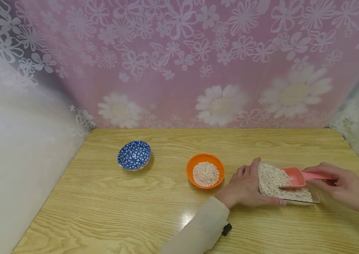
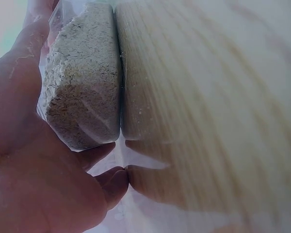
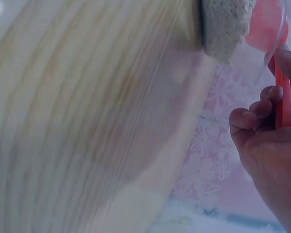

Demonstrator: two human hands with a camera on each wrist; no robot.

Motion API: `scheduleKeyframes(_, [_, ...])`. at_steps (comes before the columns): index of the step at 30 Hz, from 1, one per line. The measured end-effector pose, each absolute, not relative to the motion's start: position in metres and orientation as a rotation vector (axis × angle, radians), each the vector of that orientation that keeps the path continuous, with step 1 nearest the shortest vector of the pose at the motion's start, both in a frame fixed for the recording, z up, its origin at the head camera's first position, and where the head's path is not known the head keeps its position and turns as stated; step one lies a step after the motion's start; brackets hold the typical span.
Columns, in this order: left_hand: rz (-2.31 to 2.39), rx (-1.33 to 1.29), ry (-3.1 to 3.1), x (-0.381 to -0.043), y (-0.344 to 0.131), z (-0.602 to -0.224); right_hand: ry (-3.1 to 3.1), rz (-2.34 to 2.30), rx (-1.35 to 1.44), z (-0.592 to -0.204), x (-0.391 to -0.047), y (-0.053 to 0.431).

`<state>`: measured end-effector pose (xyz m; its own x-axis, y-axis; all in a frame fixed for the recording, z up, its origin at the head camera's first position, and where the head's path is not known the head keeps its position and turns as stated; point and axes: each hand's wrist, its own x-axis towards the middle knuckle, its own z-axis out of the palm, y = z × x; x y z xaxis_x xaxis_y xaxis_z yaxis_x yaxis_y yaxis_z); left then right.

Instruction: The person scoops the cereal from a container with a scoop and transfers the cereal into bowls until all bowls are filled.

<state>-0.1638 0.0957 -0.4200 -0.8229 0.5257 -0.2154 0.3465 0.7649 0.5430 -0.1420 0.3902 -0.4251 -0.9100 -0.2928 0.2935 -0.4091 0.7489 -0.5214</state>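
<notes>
A clear rectangular container [image 1: 317, 198] of pale oat flakes [image 1: 269, 179] stands at the right of the table. My left hand [image 1: 245, 188] holds its left end, thumb along the near side; in the left wrist view the fingers [image 2: 115, 187] reach round the container's end. The pink scoop [image 1: 297, 176] has its bowl down in the oats, tilted toward the left. Its handle is gripped by my right hand [image 1: 342, 183], whose curled fingers [image 3: 245, 121] show in the right wrist view. The scoop's front edge is buried among the flakes.
An orange bowl [image 1: 190, 173] with a heap of oats [image 1: 206, 174] sits just left of my left hand. Farther left stands a blue-and-white patterned bowl [image 1: 134, 155]. Flowered cloth [image 1: 173, 88] hangs behind the wooden table [image 1: 109, 208] and at its sides.
</notes>
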Motion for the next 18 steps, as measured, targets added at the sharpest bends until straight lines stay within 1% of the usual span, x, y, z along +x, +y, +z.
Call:
scheduleKeyframes(4, [0.686,0.662,2.62,-0.163,0.096,-0.419,-2.748,0.86,0.574,-0.425,-0.141,0.383])
scheduleKeyframes(11, [0.662,0.656,2.634,-0.161,0.096,-0.419,-2.709,0.995,0.592,-0.432,-0.139,0.387])
scheduleKeyframes(14, [0.669,0.661,2.635,-0.162,0.092,-0.418,-2.72,1.053,0.566,-0.433,-0.138,0.389])
scheduleKeyframes(18, [0.7,0.657,2.621,-0.165,0.084,-0.416,-2.78,1.132,0.46,-0.432,-0.138,0.388])
